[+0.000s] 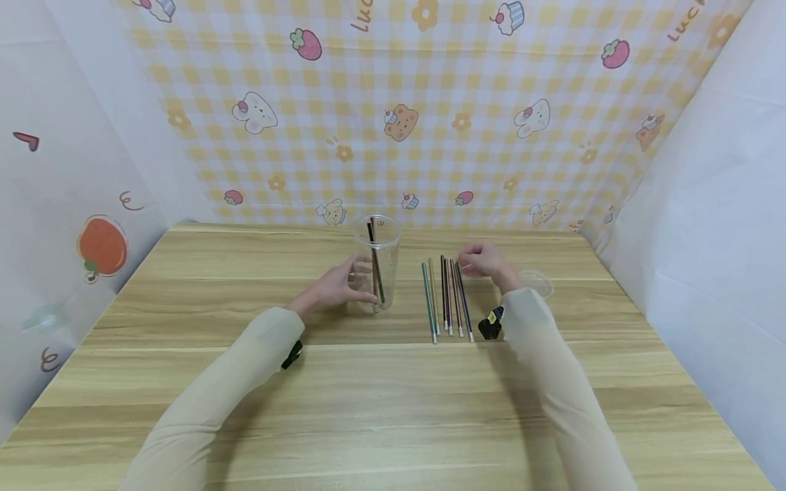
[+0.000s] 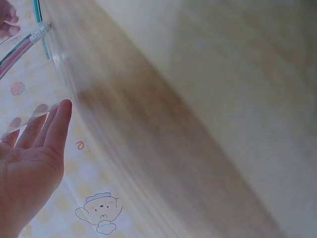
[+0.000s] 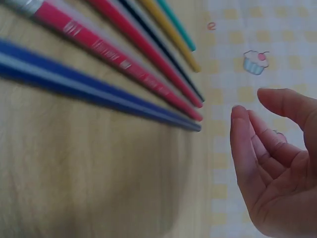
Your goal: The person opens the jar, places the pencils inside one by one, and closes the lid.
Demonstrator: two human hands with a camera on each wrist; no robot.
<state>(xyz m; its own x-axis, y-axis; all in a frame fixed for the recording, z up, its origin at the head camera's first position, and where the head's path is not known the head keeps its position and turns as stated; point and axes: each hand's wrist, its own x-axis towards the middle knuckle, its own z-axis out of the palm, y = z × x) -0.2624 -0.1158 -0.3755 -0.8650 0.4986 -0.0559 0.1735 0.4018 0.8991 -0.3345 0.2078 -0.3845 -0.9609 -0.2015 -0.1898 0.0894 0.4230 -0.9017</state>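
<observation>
Across the desk [image 1: 368,423], two arms are framing a cup and a row of pencils, backdrop [image 1: 439,88] hanging behind. Left sleeve [image 1: 215,389] is slanting in from lower left, right sleeve [image 1: 552,375] from lower right; both are pointing toward the backdrop. Cup [image 1: 389,258] is standing upright or nearly so, left of the row, with two pencils [image 1: 377,266] leaning inside, eraser ends down. Left hand [image 1: 333,286] is gripping the cup's left side: thumb is lying across the near wall, fingers are passing behind, only mildly bent. Right hand [image 1: 482,260] is holding nothing; it is hovering at the far end of the row, on its right side, and is sitting closer to it than the left hand is. Clear disc [image 1: 542,283] is lying by the right wrist, partly hidden. Row [image 1: 449,296] is lying flat, long axes running away from the person, far ends leaning slightly left, eraser ends facing the body. Key relation: blue pencil [image 1: 464,302], outermost right, is lying just left of the right fingertips, not touching; teal pencil [image 1: 429,302] is marking the cup-side edge. Right fingers are curling about halfway, the thumb [image 3: 285,101] is standing off from the index finger [image 3: 240,148], and a gap is showing between their tips.
</observation>
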